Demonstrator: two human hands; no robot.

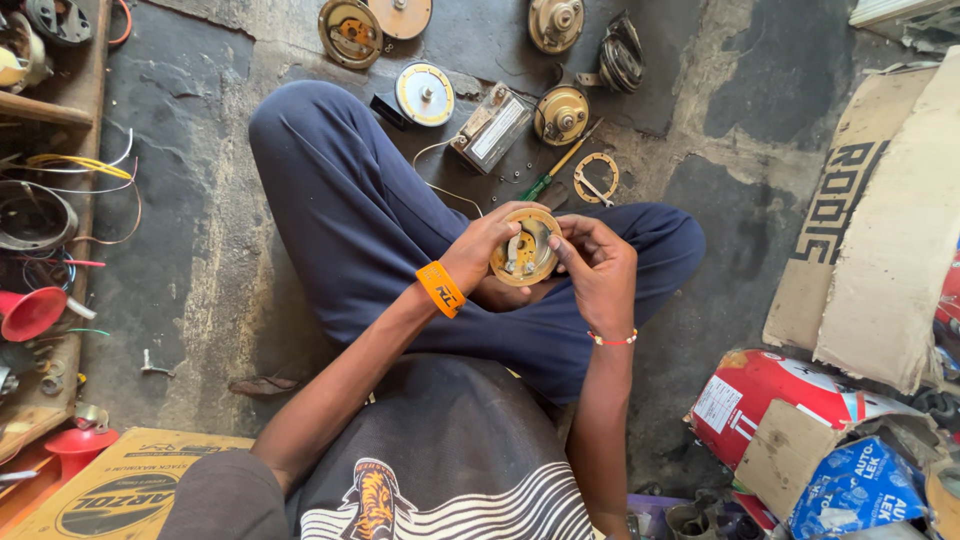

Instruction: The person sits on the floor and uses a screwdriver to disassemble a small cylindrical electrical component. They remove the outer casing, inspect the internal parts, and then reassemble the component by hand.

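Observation:
Both my hands hold a round brass-coloured disc part (526,250) with metal pieces inside it, above my crossed legs in dark blue trousers. My left hand (482,246), with an orange wristband, grips the disc's left edge. My right hand (596,262), with a thin red bracelet, grips its right edge, thumb pressed on the rim.
On the dark concrete floor ahead lie several similar round parts (424,94), a small clear-topped box (492,126), a green-handled screwdriver (560,166) and a gasket ring (596,178). Cardboard and packets (880,230) pile at right. Wires and a red horn cone (32,312) sit at left.

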